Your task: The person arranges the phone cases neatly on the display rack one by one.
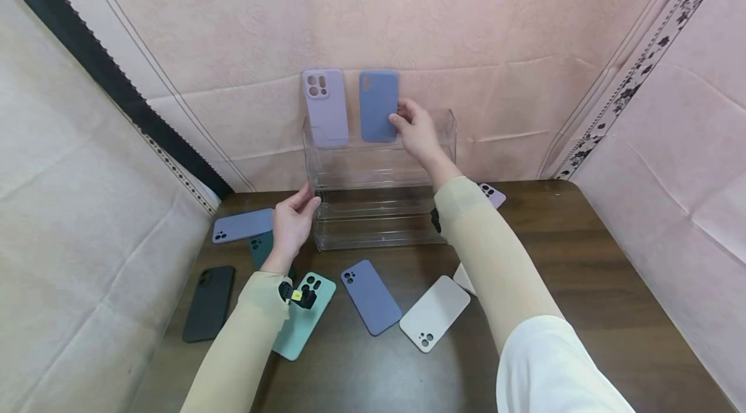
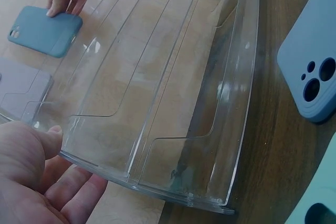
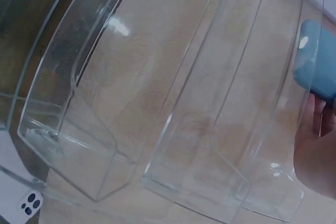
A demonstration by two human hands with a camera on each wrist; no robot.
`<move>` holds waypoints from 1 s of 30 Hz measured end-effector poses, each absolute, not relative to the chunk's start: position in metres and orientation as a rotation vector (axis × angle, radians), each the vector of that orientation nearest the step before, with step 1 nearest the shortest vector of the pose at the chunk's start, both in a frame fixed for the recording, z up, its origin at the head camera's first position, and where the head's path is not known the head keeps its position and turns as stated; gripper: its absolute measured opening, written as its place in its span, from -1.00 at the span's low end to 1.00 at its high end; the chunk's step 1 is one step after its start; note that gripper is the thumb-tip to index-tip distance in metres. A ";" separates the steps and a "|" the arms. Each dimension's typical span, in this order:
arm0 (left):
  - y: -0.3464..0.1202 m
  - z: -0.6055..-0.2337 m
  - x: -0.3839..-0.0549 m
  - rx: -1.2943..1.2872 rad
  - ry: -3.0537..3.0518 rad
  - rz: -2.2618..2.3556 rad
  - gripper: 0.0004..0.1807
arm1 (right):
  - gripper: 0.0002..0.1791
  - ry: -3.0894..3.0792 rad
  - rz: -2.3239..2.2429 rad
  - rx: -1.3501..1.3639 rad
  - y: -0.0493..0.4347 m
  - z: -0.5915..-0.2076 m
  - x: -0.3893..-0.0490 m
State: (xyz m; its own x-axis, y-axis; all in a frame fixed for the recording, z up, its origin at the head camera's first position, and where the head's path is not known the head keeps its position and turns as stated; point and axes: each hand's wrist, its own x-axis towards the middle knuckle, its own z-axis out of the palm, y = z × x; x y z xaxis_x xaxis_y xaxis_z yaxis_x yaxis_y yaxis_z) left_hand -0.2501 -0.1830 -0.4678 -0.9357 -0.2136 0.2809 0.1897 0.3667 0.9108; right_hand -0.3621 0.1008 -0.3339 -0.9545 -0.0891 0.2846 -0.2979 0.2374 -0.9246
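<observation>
A clear plastic tiered rack [image 1: 379,206] stands at the back of the table. In its top tier a lilac phone case [image 1: 326,109] stands upright on the left. To the right of it my right hand [image 1: 416,131] pinches a blue phone case [image 1: 377,105] by its right edge, at the top tier. The right wrist view shows that blue case [image 3: 315,61] at the edge of the frame. My left hand [image 1: 293,219] holds the rack's left side, thumb toward the front. In the left wrist view the thumb [image 2: 50,140] lies against the clear side wall.
On the wooden table [image 1: 524,335] lie a periwinkle case [image 1: 371,297], a white case [image 1: 434,314], a mint case [image 1: 305,322], a black case [image 1: 208,303], a dark green case [image 1: 261,246] and a blue-violet case [image 1: 241,226]. A lilac case [image 1: 493,195] lies behind the right arm.
</observation>
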 end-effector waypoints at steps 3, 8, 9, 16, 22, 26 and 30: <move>-0.182 -0.469 -0.250 0.018 -2.283 -1.587 -0.50 | -0.61 -2.330 1.801 0.373 0.102 -0.336 -0.363; -0.181 -0.470 -0.250 0.008 -2.293 -1.590 -0.51 | -0.61 -2.374 1.735 0.374 0.105 -0.337 -0.364; -0.181 -0.470 -0.250 0.010 -2.295 -1.586 -0.51 | -0.61 -2.393 1.709 0.366 0.105 -0.336 -0.364; -0.181 -0.468 -0.250 0.023 -2.298 -1.593 -0.52 | -0.56 -2.481 1.495 0.291 0.103 -0.335 -0.362; -0.181 -0.469 -0.251 0.025 -2.289 -1.601 -0.51 | -0.53 -2.445 1.421 0.243 0.100 -0.338 -0.360; -0.182 -0.469 -0.251 0.024 -2.288 -1.603 -0.51 | -0.52 -2.393 1.406 0.252 0.099 -0.340 -0.361; -0.183 -0.469 -0.251 0.027 -2.289 -1.599 -0.51 | -0.52 -2.343 1.387 0.240 0.100 -0.340 -0.360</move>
State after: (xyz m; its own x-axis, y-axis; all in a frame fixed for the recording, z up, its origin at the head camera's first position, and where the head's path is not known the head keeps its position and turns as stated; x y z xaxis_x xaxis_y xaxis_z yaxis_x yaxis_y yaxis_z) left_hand -0.2509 -0.1830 -0.4688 -0.9395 -0.2110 0.2697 0.1807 0.3636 0.9139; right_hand -0.3602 0.1000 -0.3398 -0.9032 0.0573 0.4254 -0.3454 0.4914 -0.7995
